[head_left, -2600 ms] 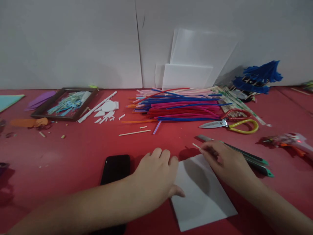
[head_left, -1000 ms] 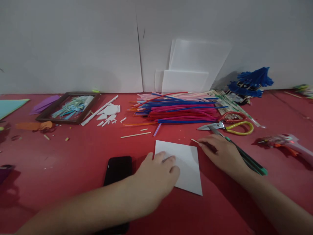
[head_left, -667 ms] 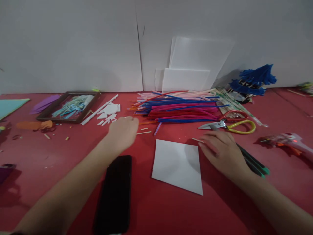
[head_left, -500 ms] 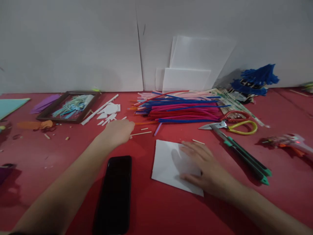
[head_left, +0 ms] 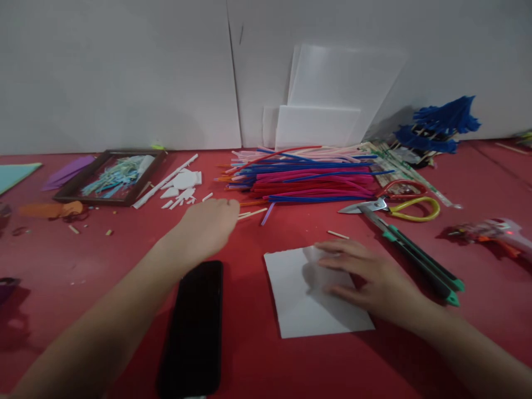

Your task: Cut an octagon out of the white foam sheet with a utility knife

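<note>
My left hand [head_left: 216, 224] is closed just beyond the black phone [head_left: 193, 327], its fingertips turned down and hidden. Thin wooden sticks [head_left: 252, 214] poke out at its right side; whether the fingers grip them is unclear. On the red table lies a white square board [head_left: 297, 299]. Over its right part my right hand [head_left: 361, 274] is spread, with fingers apart and nothing held, casting a shadow on the board. A short stick [head_left: 338, 235] lies beyond the board's far edge.
Bundled pipe cleaners [head_left: 311, 180] lie at the back, near white sheets [head_left: 318, 127]. Scissors [head_left: 388, 205], a green-black cutter [head_left: 419, 260] and a glue gun [head_left: 494, 230] are at the right. White scraps [head_left: 183, 185] and a brown frame [head_left: 106, 200] lie left.
The white board has turned and shifted slightly right and nearer. My right hand has moved right with it. My left hand has moved slightly right and away, and the sticks beside it have shifted.
</note>
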`<state>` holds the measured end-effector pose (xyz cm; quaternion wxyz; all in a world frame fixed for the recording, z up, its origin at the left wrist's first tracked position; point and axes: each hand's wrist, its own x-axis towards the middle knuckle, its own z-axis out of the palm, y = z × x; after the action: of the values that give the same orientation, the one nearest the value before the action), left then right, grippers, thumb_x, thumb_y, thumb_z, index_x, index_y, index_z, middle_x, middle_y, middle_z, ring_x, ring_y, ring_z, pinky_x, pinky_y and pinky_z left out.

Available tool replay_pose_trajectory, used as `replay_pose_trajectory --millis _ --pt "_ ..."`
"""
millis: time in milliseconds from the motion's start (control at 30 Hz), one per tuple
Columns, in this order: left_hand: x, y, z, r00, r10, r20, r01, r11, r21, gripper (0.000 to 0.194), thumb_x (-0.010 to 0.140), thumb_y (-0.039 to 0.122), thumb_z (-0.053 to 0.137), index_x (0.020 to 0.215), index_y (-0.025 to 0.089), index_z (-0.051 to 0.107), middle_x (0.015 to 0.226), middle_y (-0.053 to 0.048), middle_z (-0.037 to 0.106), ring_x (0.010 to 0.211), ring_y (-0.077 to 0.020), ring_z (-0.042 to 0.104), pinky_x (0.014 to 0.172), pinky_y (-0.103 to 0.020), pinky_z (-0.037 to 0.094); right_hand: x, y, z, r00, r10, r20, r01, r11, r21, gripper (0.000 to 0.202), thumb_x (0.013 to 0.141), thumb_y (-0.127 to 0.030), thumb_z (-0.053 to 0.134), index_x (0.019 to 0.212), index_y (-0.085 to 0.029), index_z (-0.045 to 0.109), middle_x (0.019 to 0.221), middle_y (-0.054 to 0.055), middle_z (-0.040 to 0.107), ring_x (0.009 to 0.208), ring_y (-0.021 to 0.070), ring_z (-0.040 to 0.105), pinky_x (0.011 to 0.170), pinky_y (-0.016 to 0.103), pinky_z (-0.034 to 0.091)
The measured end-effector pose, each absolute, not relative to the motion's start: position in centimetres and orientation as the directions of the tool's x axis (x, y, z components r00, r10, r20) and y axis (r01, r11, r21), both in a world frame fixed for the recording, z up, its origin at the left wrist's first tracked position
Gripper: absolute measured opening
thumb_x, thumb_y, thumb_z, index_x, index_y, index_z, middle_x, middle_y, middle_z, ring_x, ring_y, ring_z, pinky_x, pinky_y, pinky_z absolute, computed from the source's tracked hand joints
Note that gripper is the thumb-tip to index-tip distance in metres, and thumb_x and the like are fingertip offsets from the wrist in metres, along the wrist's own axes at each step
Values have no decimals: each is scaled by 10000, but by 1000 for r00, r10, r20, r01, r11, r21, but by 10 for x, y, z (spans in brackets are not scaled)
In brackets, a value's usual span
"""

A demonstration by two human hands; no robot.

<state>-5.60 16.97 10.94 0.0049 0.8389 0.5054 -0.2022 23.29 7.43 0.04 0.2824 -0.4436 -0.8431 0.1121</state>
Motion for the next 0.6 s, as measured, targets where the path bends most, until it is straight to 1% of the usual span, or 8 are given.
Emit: replay_pose_trajectory --millis 67,133,200,300,367,467,533,600 --pt "-48 153 111 515 795 -321 807 -576 -132 290 934 -11 372 1038 138 597 1049 -128 662 975 -277 649 761 -371 474 231 72 4 -335 824 456 720 536 -440 229 1008 -382 607 1161 -244 706 1123 120 760 1016 246 748 871 409 626" --pt "-38 134 109 617 716 -327 742 -667 -59 239 939 12 425 1005 177 584 1048 -81 658 952 -243 638 750 -339 475 227 70 7 -280 813 511 734 524 -432 268 1000 -336 619 1247 -234 642 1101 125 751 966 247 750 828 404 634" --pt "-30 118 103 722 613 -321 645 -764 -9 261 880 -30 467 1000 175 576 1030 -78 653 932 -248 633 693 -327 477 222 66 9 -309 787 535 719 561 -410 274 1000 -316 614 1262 -237 625 1088 116 753 958 246 748 806 388 635" --pt "-19 103 94 794 517 -320 547 -837 4 315 801 -72 512 1017 150 574 1006 -82 651 892 -247 636 654 -316 500 212 62 9 -422 739 526 668 645 -371 217 1041 -202 486 1126 -236 683 925 67 758 850 195 740 736 308 622" --pt "-13 98 90 778 513 -362 550 -835 -1 343 773 -82 541 1024 147 585 1011 -72 665 882 -232 650 689 -312 534 209 62 8 -484 711 510 637 686 -351 306 1040 -124 416 1049 -220 707 849 53 742 771 165 715 685 264 605" --pt "-6 84 84 690 613 -385 640 -765 -72 284 843 -56 509 1037 121 620 1049 -120 691 939 -268 678 705 -345 575 211 66 8 -522 693 497 629 706 -325 310 1008 -87 438 1003 -198 727 848 68 740 776 181 697 715 297 606" --pt "-5 67 75 650 696 -305 696 -706 -131 228 934 30 488 1071 108 653 1105 -159 709 971 -302 694 691 -384 601 217 70 8 -514 701 495 644 696 -317 267 988 -98 492 978 -201 738 871 81 742 812 212 693 763 356 610" --pt "-7 46 61 723 679 -125 668 -734 -126 241 989 175 527 1176 135 674 1221 -157 714 996 -308 709 720 -419 628 222 74 8 -500 714 491 656 682 -323 225 976 -116 539 976 -208 745 923 94 749 869 238 694 808 400 609"
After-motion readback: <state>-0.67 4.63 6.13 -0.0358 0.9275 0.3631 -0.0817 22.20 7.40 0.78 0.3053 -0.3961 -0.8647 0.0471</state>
